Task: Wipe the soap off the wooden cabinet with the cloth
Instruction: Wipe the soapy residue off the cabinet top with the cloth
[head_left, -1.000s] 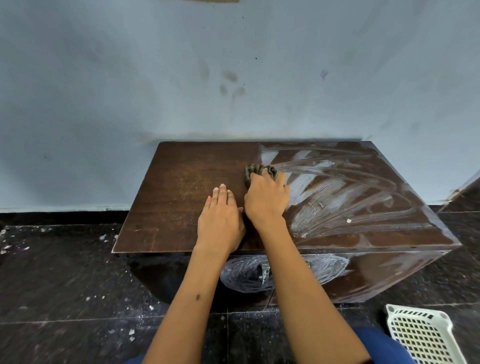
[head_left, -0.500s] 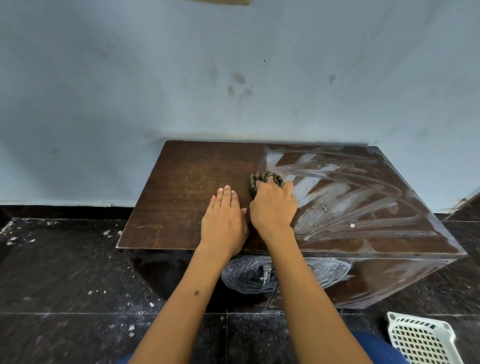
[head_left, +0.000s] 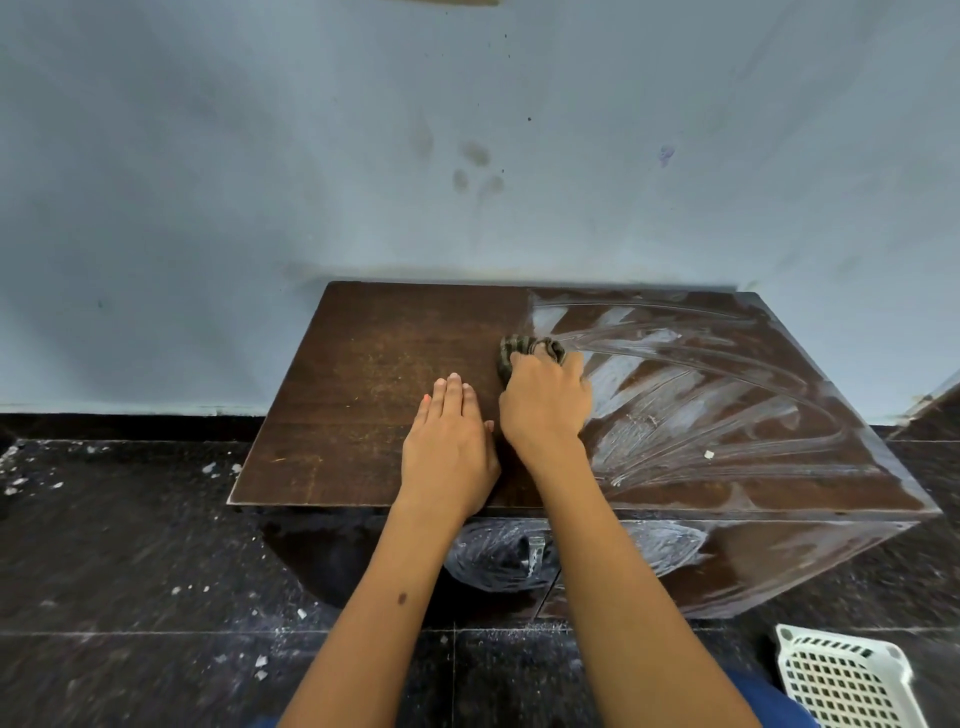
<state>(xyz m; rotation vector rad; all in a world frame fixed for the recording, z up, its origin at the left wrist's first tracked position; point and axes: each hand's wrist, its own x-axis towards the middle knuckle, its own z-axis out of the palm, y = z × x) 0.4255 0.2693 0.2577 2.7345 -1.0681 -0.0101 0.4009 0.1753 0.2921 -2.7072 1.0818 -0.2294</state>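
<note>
My left hand (head_left: 449, 447) lies flat, fingers straight, on the dry half of the wooden cabinet (head_left: 374, 374), gripping nothing. Just beside it my right hand (head_left: 545, 400) has its grip bunched round the cloth (head_left: 522, 347) at the edge of the soap (head_left: 691, 410) streaks. A white basket (head_left: 847, 675) sits on the floor, far right.

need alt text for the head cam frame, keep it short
A person's right hand grips a bunched dark cloth on the top of a dark brown wooden cabinet, at the edge of white soap streaks covering its right half. The left hand lies flat on the bare left half; a white plastic basket sits on the floor.
</note>
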